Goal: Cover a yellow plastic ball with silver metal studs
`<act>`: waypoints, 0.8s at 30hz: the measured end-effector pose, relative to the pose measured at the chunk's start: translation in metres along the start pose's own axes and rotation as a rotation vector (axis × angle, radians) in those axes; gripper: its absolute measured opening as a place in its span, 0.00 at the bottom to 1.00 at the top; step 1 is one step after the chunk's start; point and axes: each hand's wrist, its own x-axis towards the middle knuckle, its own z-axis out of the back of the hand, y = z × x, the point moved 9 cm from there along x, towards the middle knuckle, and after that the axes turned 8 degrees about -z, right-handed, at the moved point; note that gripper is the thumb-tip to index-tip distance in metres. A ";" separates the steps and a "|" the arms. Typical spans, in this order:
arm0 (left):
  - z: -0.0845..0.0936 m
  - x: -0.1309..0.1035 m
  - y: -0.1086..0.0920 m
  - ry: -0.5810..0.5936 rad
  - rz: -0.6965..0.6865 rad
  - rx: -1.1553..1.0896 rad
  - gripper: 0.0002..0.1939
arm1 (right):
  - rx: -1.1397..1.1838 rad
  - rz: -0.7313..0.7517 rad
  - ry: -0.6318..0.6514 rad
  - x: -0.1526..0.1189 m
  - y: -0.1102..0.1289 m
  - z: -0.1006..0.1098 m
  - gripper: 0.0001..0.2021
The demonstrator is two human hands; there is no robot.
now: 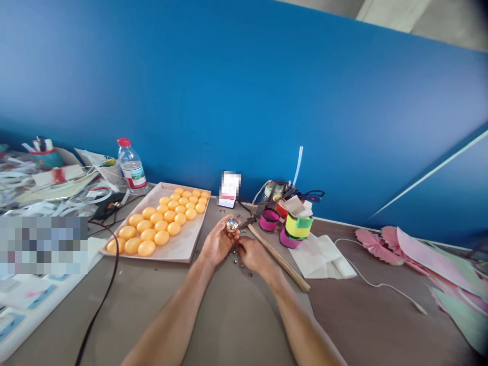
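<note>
- Silver ball (232, 224), the piece being worked on: held up off the desk (160, 305) in the left hand (213, 248), right of the tray (192, 231) and in front of the phone (226, 196)
- Left grip: thumb and fingers pinching the ball, palm turned up beneath it
- Right hand (253, 254): curled low among the dark bits (250, 275), just beside the ball; fingertips partly hidden, so cannot tell whether the grip is spread or pinching a bit
- Progress, judged: handling of the one ball seems under way; its surface shows shiny, but finer detail is too small to read, so cannot tell how much on it is finished
- Left, judged: the bits lie loose around the hands; the orange balls (161, 238) sit in the tray, touched by neither hand
- Count: 1 silver ball, 1 tray, 1 phone leaning upright, 1 hammer (280, 259) lying beside the right hand, 1 bottle (131, 165) behind the tray
- Count, orange balls: about 29, far rows overlapping
- Count, bits: at least 6; hands may cover more
- Count, bands: 3 seen, 2 magenta (268, 227) and 1 yellow (298, 227), the yellow resting on one magenta
</note>
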 end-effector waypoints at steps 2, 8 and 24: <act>0.000 0.001 0.000 0.001 0.000 -0.007 0.19 | 0.004 0.005 0.008 0.000 0.000 0.001 0.12; -0.002 0.003 -0.003 0.016 -0.008 -0.034 0.16 | 0.087 -0.016 0.013 0.000 -0.001 0.005 0.14; -0.006 0.001 0.004 0.027 0.045 0.010 0.14 | 0.970 -0.185 -0.054 0.009 -0.021 0.023 0.03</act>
